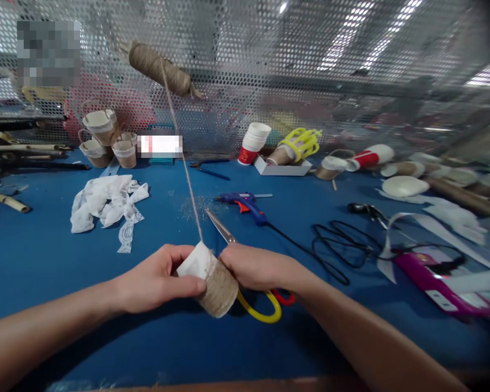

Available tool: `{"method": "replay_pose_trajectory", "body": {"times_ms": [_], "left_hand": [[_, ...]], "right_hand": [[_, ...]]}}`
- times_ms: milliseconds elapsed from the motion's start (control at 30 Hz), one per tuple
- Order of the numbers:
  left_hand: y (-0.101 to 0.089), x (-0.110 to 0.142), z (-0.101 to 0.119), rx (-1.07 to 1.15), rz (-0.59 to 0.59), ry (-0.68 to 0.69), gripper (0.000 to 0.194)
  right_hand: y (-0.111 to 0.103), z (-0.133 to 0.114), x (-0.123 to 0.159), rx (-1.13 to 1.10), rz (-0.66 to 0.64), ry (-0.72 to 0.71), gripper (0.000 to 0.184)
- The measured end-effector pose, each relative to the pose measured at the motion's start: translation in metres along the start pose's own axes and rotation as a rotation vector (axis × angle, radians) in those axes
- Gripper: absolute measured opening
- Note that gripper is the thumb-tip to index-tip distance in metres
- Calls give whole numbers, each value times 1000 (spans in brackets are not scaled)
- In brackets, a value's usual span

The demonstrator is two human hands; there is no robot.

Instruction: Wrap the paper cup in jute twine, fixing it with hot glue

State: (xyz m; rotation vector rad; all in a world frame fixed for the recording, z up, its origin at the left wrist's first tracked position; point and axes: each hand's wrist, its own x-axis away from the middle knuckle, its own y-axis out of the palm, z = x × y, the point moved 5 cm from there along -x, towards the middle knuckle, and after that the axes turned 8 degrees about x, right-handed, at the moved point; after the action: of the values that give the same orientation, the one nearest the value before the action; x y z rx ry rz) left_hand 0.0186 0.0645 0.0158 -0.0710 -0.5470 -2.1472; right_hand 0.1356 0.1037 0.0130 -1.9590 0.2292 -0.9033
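My left hand (157, 279) is closed round the white upper part of a paper cup (210, 280), whose lower half is wrapped in brown twine. My right hand (256, 267) grips the cup's other side, fingers curled. A strand of twine (183, 158) runs taut from the cup up to a twine spool (158, 67) hanging on the perforated metal screen. Scissors (265, 310) with yellow and red handles lie under my right hand, blades pointing away.
On the blue table (65, 305): white lace scraps (108, 206), a blue glue gun (247, 204) with black cord, twine-wrapped cups (102, 139), stacked paper cups (253, 142), a yellow holder (302, 142), black scissors (365, 209), a pink device (436, 283), white ribbon.
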Motion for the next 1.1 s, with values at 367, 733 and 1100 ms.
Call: {"method": "replay_pose_trajectory", "body": {"times_ms": [367,733,1100], "left_hand": [[-23,-11,0,7,196,99,24],[-27,-17,-10,-153,234,95,26],[-22,-19,-15,-287,173,53,21]], "right_hand": [[-52,23,8,-284,901,139,19],[-28,-13,6,-269,696,-202,29],[-40,-18,-14,-496,660,-170,6]]}}
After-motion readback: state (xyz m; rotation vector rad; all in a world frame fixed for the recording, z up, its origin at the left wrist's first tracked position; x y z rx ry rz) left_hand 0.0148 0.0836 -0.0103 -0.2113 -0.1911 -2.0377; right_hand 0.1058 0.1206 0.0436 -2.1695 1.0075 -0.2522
